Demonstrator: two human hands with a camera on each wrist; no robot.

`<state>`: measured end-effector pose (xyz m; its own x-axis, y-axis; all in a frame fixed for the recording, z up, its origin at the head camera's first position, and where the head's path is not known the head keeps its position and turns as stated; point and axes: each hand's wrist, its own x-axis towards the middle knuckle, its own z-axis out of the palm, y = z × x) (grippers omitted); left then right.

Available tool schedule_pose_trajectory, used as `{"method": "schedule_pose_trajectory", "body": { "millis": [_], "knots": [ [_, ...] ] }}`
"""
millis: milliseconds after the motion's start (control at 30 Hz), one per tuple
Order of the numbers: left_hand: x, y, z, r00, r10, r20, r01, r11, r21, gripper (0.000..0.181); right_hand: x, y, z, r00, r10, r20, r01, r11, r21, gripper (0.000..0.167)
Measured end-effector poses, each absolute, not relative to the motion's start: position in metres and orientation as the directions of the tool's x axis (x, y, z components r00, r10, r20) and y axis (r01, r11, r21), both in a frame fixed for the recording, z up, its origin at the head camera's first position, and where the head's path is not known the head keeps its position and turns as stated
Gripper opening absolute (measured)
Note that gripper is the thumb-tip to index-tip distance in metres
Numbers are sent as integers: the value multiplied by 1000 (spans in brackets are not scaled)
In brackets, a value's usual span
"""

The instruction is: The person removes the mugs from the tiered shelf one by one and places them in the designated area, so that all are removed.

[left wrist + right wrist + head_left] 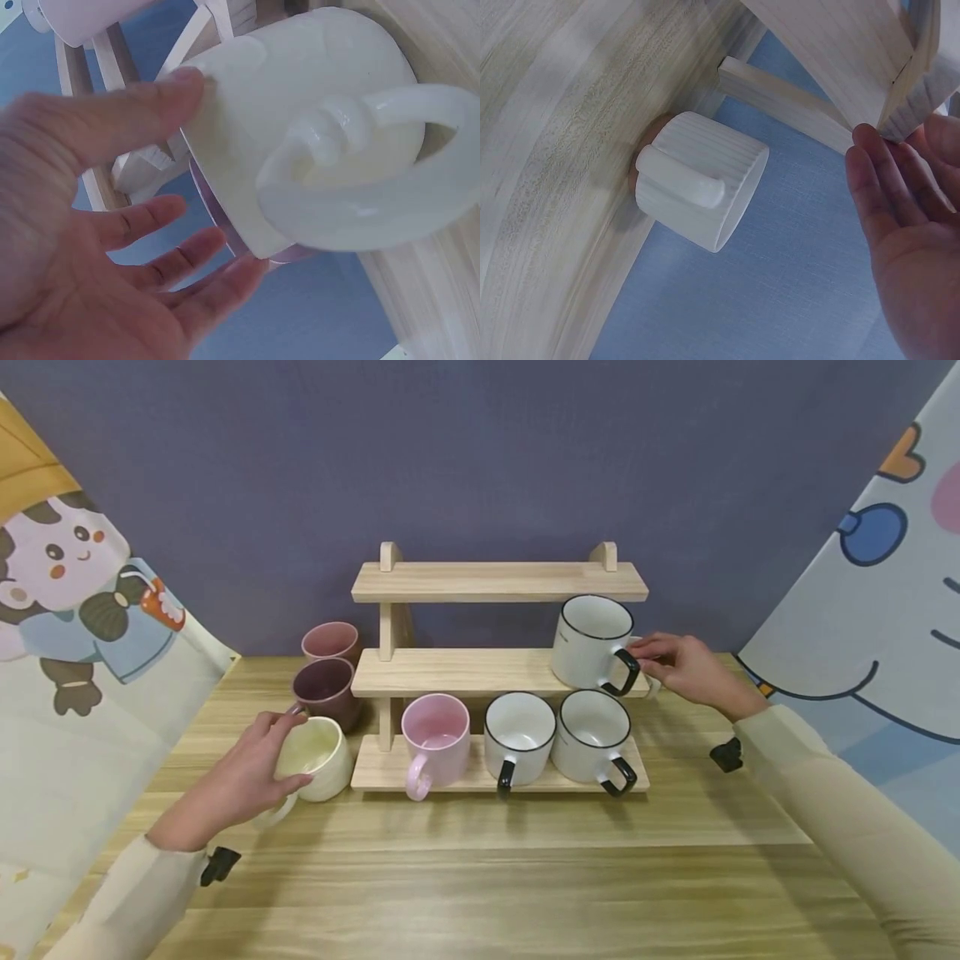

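"Where is there room to move?"

"Counter (487, 885) stretches along the front of a wooden rack (495, 583). On its middle shelf (450, 672), a black-rimmed white mug (581, 652) stands at the right end, bare wood to its left. A cream mug (332, 775) sits on the counter just left of the rack, near a purple cup (342, 703)."

"And the hands?"

"The left hand (247, 770) spans the cream mug's mouth, thumb at the near rim, fingers spread toward the far one. The right hand (686, 670) extends inward, fingers nearly straight and close together, tips beside the white mug's black handle (632, 667)."
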<state>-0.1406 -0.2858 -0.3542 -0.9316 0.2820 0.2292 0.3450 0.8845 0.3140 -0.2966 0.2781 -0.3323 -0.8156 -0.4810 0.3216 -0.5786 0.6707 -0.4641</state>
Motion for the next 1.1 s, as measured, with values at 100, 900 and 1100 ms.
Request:
{"method": "schedule_pose_trajectory", "body": {
  "millis": [100, 900, 1100],
  "knots": [
    [-141, -286, -353, -922, 296, 249, 363, 886, 290, 75, -297, 279, -333, -815, -479, 326, -580, 669, -464, 20],
    [-147, -291, -350, -908, 279, 313, 348, 917, 193, 71, -295, 278, -332, -841, -442, 313, -541, 691, -479, 21],
    [-156, -283, -343, -817, 345, 462, 466, 867, 177, 50, -296, 278, -334, -835, -445, 324, -550, 686, -475, 20]
  ]
}}
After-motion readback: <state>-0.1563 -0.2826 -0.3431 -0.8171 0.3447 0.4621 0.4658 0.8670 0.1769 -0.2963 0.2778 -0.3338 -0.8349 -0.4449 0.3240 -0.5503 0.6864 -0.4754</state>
